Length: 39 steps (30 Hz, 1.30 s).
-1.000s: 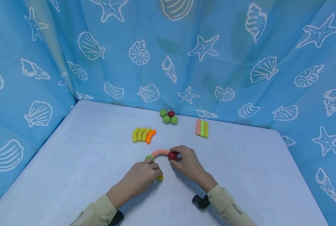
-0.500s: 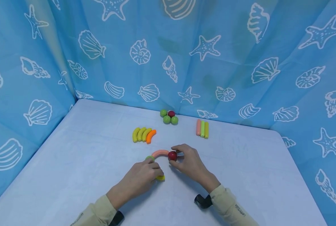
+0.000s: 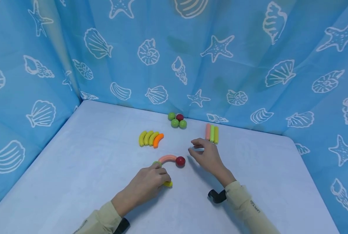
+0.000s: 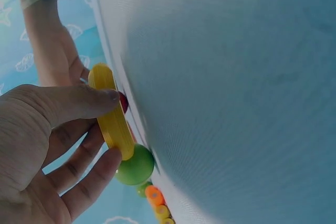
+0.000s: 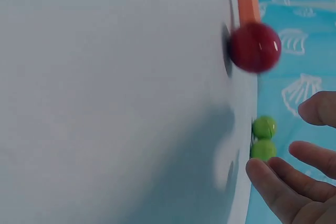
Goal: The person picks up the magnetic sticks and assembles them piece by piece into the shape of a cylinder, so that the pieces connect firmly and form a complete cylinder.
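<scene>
Within the left grip (image 3: pixel 152 180), pinched: yellow piece (image 4: pixel 117 132), probably light, stiff and somewhat slick, best taken mid-length. At that grip's far edge: green ball (image 4: pixel 137 166), likely hard and apt to roll. Rightward, well apart: right grip (image 3: pixel 208 158), parted, holding nothing.

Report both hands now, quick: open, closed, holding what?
Left hand: closed, pinching an elongated yellow piece.
Right hand: open, holding nothing, apart from the dark red ball.
</scene>
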Motion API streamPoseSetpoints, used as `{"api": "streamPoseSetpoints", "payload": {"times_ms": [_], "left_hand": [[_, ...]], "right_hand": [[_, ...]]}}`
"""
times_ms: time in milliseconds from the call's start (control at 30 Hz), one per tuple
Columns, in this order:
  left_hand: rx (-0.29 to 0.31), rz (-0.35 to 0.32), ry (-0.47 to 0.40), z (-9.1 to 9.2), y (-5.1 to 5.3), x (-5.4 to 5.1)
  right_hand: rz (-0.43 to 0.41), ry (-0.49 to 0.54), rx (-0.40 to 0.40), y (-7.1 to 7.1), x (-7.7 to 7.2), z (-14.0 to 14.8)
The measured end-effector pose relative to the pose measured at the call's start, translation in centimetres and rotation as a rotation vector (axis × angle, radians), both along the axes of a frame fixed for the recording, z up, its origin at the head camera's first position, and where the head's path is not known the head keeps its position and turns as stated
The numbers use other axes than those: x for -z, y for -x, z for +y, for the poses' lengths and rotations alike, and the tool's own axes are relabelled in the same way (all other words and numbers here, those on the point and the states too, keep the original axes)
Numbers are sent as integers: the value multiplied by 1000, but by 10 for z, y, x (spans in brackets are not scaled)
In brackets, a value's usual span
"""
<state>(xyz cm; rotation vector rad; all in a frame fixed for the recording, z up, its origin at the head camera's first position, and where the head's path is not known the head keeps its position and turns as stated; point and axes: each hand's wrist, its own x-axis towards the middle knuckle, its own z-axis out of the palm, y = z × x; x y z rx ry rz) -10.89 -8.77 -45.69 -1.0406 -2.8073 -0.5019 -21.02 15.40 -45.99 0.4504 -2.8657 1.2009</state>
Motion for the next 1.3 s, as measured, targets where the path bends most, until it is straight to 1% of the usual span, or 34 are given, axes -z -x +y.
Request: {"api": "streamPoseSetpoints", "payload": {"times_ms": [100, 200, 400, 733, 833, 1067, 1167, 1300], "left_hand": [[-4, -10, 1, 0, 0, -1], [-3, -9, 2, 0, -1, -1], [3, -8, 1, 0, -1, -2], [5, -15, 1, 0, -3, -2], [9, -5, 6, -1, -3, -2], [10, 42, 9, -1, -4, -1], [10, 37, 10, -1, -4, -1], [10, 15, 8, -2, -4, -3]], "right_hand": [[-5, 27, 19, 12, 0, 5], [-16, 37, 37, 21, -1, 7], [-56, -6, 65, 36, 1, 5], [-69, -54, 66, 57, 1, -8], [-76, -54, 73, 63, 0, -13], [-81, -17, 97, 76, -1, -23], [-92, 0, 112, 81, 0, -25], [-114, 34, 126, 88, 1, -28]]}}
